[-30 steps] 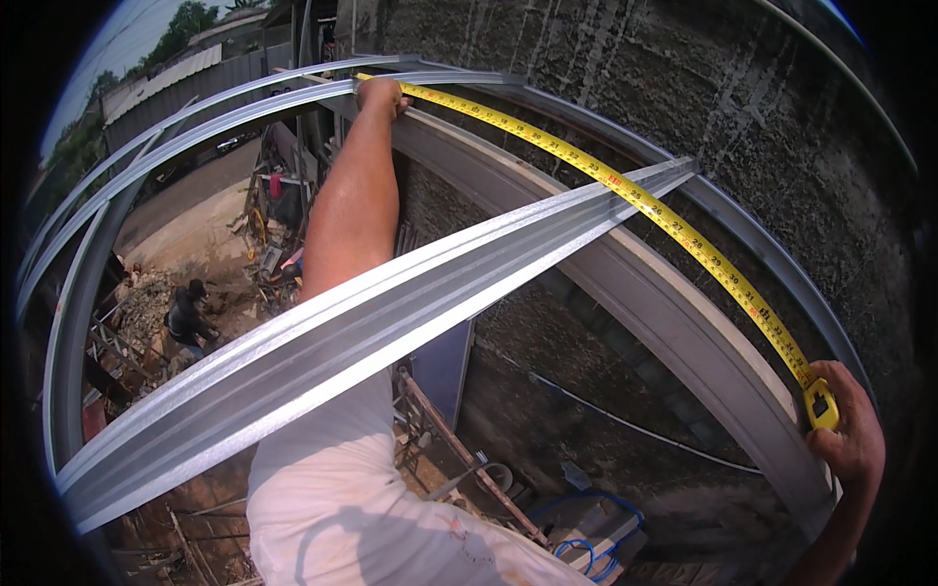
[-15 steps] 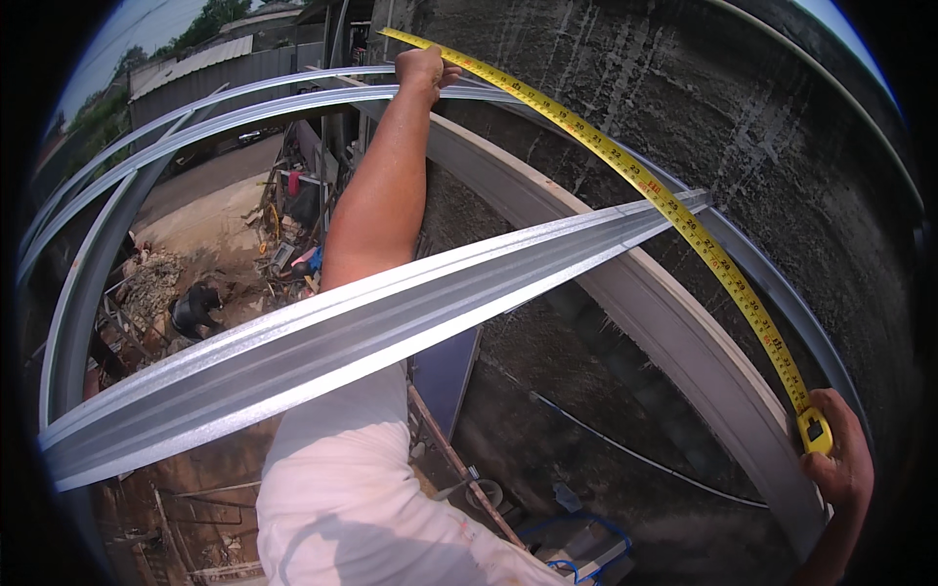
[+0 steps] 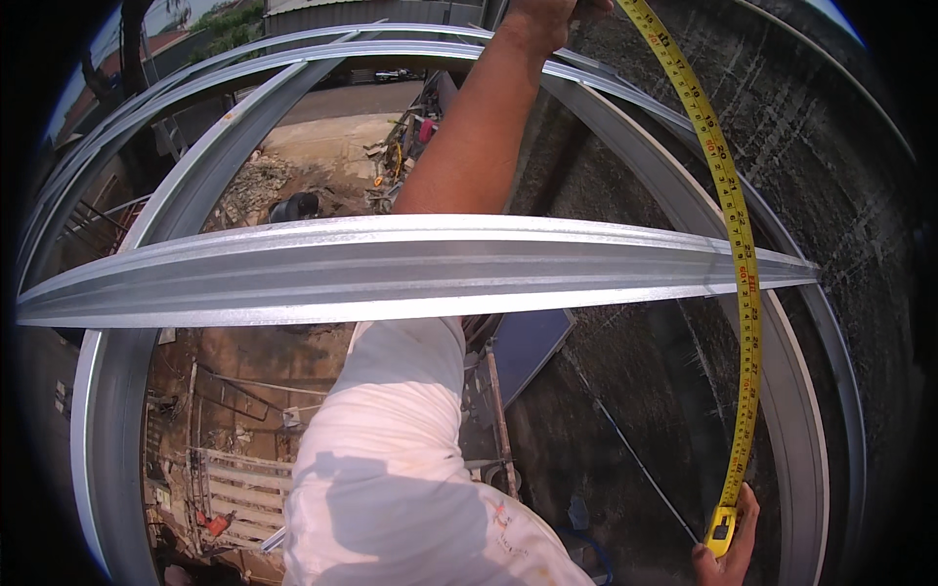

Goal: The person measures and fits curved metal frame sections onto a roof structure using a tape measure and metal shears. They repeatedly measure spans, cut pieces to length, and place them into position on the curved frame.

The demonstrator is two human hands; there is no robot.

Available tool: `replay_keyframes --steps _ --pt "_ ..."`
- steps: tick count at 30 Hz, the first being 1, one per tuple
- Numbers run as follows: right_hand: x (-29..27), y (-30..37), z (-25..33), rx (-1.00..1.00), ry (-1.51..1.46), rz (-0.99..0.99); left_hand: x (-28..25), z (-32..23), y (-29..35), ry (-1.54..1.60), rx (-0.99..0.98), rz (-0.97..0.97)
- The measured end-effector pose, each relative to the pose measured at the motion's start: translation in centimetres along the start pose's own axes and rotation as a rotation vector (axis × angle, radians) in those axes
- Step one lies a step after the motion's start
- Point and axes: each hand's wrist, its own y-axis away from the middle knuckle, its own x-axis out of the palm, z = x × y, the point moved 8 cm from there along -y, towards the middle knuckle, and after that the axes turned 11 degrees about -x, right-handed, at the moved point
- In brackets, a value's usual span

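A yellow tape is bowing across a silver beam near its right end.
The right hand is gripping the tape's case at lower right; the left hand is reaching the upper edge beside the tape, partly cut off, so I cannot tell whether it is gripping. A dark wall is standing beyond, and a white sleeve is showing below the beam.
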Motion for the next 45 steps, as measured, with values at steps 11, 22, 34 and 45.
replay_keyframes --steps 11,22,34,45 --pt "16.5 -3.9 -8.3 -0.208 -0.667 -0.018 -5.7 7.9 15.0 0.069 -0.115 -0.322" --pt "31.7 -5.7 -10.9 -0.742 -0.754 0.273 14.0 16.5 53.1 -0.564 -0.614 0.078" --pt "39.9 -1.0 -2.1 -0.969 -0.73 0.879 15.9 11.4 59.8 -0.769 -0.589 -0.239" --pt "40.2 2.3 4.2 -1.245 -0.655 0.816 14.1 7.6 69.1 -0.842 -0.864 -0.485"
